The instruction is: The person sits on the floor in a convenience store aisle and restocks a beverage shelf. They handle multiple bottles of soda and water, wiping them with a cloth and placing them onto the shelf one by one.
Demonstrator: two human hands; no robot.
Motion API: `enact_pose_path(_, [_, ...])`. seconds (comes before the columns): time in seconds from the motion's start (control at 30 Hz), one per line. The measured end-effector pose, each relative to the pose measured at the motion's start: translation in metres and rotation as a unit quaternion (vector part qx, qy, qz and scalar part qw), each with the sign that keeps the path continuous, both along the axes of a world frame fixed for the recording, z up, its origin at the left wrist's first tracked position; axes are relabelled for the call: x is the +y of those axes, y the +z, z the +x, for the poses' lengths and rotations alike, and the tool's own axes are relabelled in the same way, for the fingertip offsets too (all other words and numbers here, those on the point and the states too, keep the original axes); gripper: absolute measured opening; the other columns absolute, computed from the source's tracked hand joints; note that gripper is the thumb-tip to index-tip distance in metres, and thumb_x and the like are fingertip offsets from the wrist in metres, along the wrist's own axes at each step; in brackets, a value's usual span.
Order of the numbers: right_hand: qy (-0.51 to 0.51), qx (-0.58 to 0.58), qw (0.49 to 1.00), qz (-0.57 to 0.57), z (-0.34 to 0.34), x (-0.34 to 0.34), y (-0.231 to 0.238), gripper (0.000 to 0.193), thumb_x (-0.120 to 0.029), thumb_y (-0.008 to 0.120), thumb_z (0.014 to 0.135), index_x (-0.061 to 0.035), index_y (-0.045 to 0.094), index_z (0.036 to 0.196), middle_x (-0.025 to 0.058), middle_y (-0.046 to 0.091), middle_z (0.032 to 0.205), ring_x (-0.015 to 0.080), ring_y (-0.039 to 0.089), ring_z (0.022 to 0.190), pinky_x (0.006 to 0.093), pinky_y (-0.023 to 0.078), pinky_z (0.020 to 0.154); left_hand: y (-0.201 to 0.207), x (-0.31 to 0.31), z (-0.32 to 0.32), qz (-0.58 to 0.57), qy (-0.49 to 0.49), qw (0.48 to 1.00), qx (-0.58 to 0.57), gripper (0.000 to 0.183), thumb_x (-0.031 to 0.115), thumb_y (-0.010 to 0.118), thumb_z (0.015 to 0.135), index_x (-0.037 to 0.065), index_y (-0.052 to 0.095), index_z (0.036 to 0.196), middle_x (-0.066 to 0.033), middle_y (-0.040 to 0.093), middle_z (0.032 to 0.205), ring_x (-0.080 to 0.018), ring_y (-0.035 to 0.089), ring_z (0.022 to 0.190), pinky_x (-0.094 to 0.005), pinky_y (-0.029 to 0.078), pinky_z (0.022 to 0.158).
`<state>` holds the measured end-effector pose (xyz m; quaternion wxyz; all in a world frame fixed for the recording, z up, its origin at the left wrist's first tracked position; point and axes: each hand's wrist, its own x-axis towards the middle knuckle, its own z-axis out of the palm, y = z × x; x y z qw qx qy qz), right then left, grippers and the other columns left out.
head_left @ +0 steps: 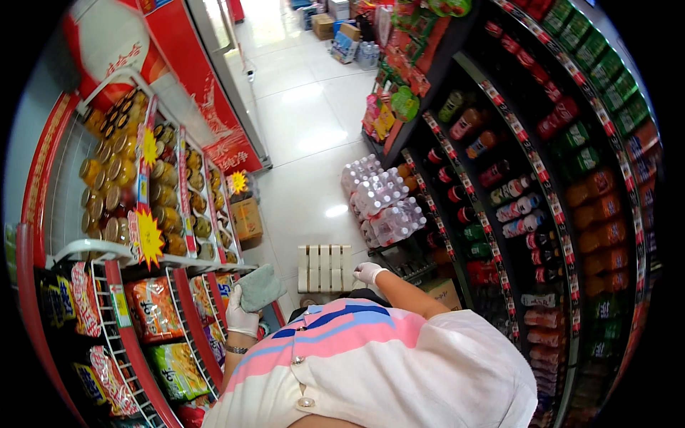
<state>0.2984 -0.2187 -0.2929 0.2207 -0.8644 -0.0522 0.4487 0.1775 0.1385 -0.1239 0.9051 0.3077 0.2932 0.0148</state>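
Note:
My left hand (241, 319), in a pale thin glove, is closed on a folded grey-green cloth (260, 289). It is beside the snack shelves on the left, with a metal-banded watch (236, 349) on the wrist. My right hand (369, 272), gloved too, is stretched out to the right of a cream slatted plastic stool (324, 268). Its fingers are loosely bent with nothing visible in them; whether they touch the stool's edge I cannot make out. The stool stands on the floor just ahead of me.
Jars fill a red-edged rack (135, 185) at left, above bagged noodles (153, 308). Bottle shelves (528, 164) line the right side. Shrink-wrapped bottle packs (385, 203) stand low at right, a cardboard box (247, 218) at left. A tiled aisle (300, 128) runs ahead toward boxes.

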Motion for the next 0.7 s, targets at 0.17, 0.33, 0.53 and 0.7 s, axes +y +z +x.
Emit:
enact_pose_path(0.17, [-0.034, -0.025, 0.999, 0.013, -0.021, -0.042, -0.025, 0.043, -0.041, 0.054, 0.085, -0.0081, 0.065, 0.111, 0.0184, 0.064, 0.109, 0.0336, 0.060, 0.104, 0.0394, 0.047, 0.089, 0.000, -0.029, 0.032, 0.004, -0.057, 0.998, -0.003, 0.027, 0.024, 0.050, 0.095, 0.008, 0.056, 0.116, -0.0090, 0.062, 0.115, -0.0263, 0.059, 0.109, -0.0429, 0.049, 0.092])
enact_pose_path(0.33, [-0.105, -0.090, 0.990, 0.004, -0.025, -0.086, -0.049, 0.041, -0.039, 0.055, 0.084, -0.0064, 0.067, 0.105, 0.0171, 0.066, 0.105, 0.0339, 0.062, 0.100, 0.0391, 0.047, 0.089, 0.027, -0.064, 0.065, -0.065, -0.125, 0.990, 0.006, 0.039, 0.027, 0.044, 0.096, 0.001, 0.051, 0.124, -0.0131, 0.057, 0.125, -0.0310, 0.055, 0.115, -0.0469, 0.044, 0.098])
enact_pose_path(0.53, [-0.231, -0.037, 0.972, -0.004, -0.025, -0.125, -0.069, 0.044, -0.040, 0.054, 0.083, -0.0057, 0.066, 0.107, 0.0197, 0.062, 0.113, 0.0355, 0.058, 0.107, 0.0414, 0.045, 0.094, 0.036, -0.095, 0.116, 0.033, -0.192, 0.980, 0.047, 0.036, 0.025, 0.047, 0.095, 0.002, 0.053, 0.121, -0.0120, 0.060, 0.120, -0.0297, 0.057, 0.112, -0.0446, 0.045, 0.096])
enact_pose_path(0.7, [-0.326, -0.054, 0.943, 0.032, -0.039, -0.119, -0.061, 0.039, -0.039, 0.056, 0.083, -0.0086, 0.067, 0.105, 0.0174, 0.066, 0.105, 0.0335, 0.062, 0.102, 0.0394, 0.047, 0.089, 0.043, -0.119, 0.161, -0.010, -0.257, 0.965, 0.043, 0.033, 0.023, 0.051, 0.094, 0.002, 0.054, 0.120, -0.0115, 0.060, 0.120, -0.0293, 0.056, 0.112, -0.0448, 0.042, 0.099])
